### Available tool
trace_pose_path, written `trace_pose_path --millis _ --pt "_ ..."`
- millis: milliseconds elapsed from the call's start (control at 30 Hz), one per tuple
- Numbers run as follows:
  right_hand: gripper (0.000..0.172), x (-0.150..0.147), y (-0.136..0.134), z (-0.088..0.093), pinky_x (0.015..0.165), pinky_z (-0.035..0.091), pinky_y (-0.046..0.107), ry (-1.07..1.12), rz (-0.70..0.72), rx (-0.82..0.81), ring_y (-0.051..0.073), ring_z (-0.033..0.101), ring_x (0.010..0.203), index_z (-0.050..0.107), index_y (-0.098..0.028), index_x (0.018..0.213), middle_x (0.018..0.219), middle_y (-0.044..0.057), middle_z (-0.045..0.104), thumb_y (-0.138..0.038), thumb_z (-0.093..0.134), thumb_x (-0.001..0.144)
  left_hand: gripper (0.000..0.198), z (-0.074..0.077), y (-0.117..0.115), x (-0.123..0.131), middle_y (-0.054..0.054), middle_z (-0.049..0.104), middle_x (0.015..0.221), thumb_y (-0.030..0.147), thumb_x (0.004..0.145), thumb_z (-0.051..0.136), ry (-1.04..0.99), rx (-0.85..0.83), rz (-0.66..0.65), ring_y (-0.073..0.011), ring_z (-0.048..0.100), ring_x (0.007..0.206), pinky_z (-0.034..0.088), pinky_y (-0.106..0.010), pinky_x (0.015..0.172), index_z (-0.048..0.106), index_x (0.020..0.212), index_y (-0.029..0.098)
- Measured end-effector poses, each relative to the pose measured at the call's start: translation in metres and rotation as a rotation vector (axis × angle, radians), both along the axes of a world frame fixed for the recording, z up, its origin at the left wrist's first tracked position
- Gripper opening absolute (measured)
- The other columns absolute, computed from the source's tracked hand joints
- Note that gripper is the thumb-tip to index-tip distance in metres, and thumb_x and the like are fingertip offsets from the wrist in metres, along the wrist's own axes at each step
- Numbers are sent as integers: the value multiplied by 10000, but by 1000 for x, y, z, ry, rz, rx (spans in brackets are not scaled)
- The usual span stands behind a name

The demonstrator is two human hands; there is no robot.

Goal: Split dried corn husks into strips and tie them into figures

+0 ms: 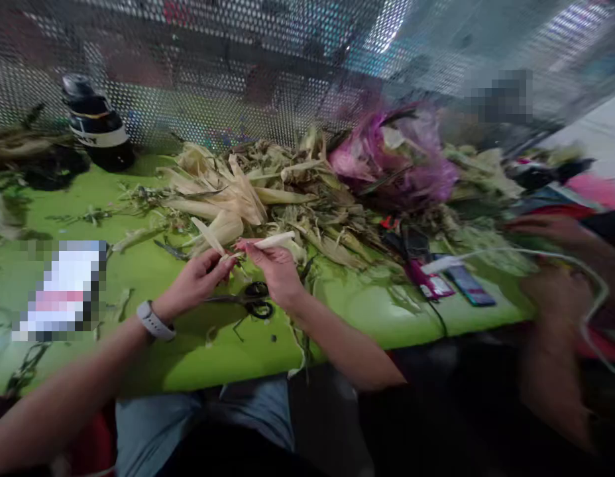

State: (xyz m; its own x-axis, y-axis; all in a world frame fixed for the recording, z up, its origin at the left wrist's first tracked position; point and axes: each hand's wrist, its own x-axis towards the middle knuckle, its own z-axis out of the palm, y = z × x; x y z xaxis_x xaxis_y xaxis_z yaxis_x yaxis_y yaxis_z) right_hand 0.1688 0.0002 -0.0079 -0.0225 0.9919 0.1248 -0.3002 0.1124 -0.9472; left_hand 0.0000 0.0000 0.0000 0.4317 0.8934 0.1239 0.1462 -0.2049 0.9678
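My left hand (205, 273) pinches a pale strip of corn husk (207, 236) that points up and to the left. Close beside it, my right hand (280, 271) has its fingers closed on a narrow, whitish piece of husk (278, 239). The fingertips of both hands nearly meet over the green table (198, 364). Below them lies a pair of black-handled scissors (258, 301), partly hidden by my right hand. Just beyond my hands rises a heap of dry corn husks (238, 192).
A dark bottle (101, 129) stands at the back left, by a perforated metal panel (213, 73). A pixelated screen (63, 288) lies left. A purple plastic bag (391, 159) rests on the heap. Phones (469, 281) and a white cable (526, 250) lie right, near another person's arms (556, 311).
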Motion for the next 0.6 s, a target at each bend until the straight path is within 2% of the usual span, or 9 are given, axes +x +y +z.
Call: trace_pose_path --millis 133,200,300,433,533,600 --pt "240 1 6 -7 814 520 322 43 -23 -63 165 663 784 770 -230 739 753 6 732 -463 785 682 312 -3 -2 2 20 515 676 477 877 586 -121 -133 26 -83 418 558 335 -205 509 585 889 165" --pt "252 3 9 -9 789 517 316 56 14 -110 159 655 739 767 -223 728 692 -1 713 -471 781 684 316 -4 -1 2 4 561 694 478 866 598 -217 -278 4 -82 442 558 343 -203 511 591 878 162" --pt "239 5 11 -8 788 512 302 45 45 -118 149 650 740 768 -220 751 704 -5 712 -455 764 711 306 -4 0 0 -20 611 727 464 851 622 -333 -435 -10 -88 489 587 366 -199 532 593 847 159" --pt "203 3 10 -8 746 508 281 24 6 -75 131 635 715 768 -220 752 740 -7 719 -421 756 727 304 -3 1 0 2 586 685 461 848 639 -293 -410 6 -63 451 551 326 -177 502 607 855 159" --pt "178 1 10 -10 792 503 280 48 -62 -10 133 638 765 764 -218 727 770 -6 724 -396 760 722 327 -3 2 0 18 566 652 484 852 630 -248 -343 41 -49 406 515 285 -173 471 597 827 160" --pt "188 1 11 -12 820 502 291 57 -58 -18 137 640 777 763 -210 725 777 0 728 -398 758 721 329 -3 2 0 18 570 647 486 847 636 -253 -340 52 -50 411 512 287 -173 470 594 820 161"
